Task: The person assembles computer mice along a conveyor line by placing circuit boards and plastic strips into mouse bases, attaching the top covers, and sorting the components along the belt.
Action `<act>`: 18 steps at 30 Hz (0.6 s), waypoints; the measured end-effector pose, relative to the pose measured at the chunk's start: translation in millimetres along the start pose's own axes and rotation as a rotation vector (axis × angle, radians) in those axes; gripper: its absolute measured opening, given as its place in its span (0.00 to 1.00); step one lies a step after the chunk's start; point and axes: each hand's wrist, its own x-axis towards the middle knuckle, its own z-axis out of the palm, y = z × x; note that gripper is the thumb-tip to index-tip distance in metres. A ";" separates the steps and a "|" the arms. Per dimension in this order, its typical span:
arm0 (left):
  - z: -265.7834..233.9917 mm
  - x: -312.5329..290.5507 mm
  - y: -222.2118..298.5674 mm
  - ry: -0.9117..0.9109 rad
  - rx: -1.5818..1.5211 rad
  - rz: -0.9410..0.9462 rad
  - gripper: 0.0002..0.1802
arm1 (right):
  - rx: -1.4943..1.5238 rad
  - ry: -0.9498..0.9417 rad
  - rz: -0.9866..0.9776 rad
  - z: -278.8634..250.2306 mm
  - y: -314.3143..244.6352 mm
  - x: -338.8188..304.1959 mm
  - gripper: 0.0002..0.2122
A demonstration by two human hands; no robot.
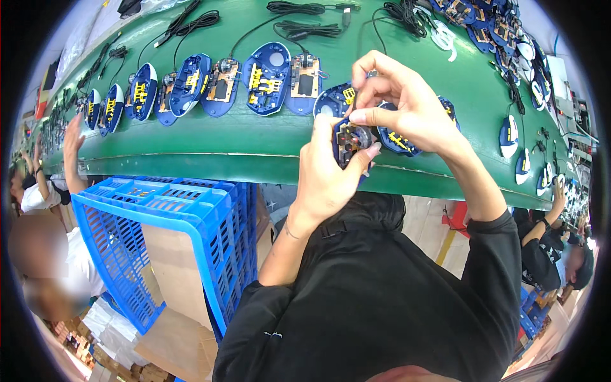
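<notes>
My left hand [324, 175] is wrapped round an open computer mouse base [347, 144], a dark blue half with a circuit board in it, its thumb along the near side. Over the far end of that base my right hand [410, 111] has its thumb and forefinger pinched together; what lies between them is too small to make out. Behind the hands, partly covered, a blue mouse shell [331, 103] with yellow parts lies on the green work surface [254, 144]. Another blue shell [400, 144] shows below my right wrist.
Leftward runs a row of mouse shells [266, 77] and bases with boards [223, 88], cables [309, 29] coiled behind. More mouse parts [493, 28] are heaped at the far right. A blue plastic crate [197, 223] stands by the near edge. Co-workers' hands [73, 143] reach in at both sides.
</notes>
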 end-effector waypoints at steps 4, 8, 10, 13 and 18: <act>-15.3 4.5 1.5 -0.057 -0.418 -0.133 0.19 | 0.006 0.184 -0.014 -32.8 -2.5 1.0 0.16; -6.4 16.5 7.5 -0.104 -0.587 -0.199 0.17 | -0.593 0.901 0.164 -169.6 57.1 -23.9 0.13; 3.6 23.7 7.5 -0.088 -0.649 -0.224 0.16 | -0.839 0.958 0.391 -237.6 108.7 -37.1 0.17; 15.6 31.8 5.2 -0.061 -0.622 -0.238 0.16 | -1.034 0.963 0.569 -258.7 145.0 -17.6 0.23; 33.9 45.5 3.7 -0.018 -0.596 -0.265 0.14 | -0.845 0.915 0.474 -282.2 150.0 -14.0 0.25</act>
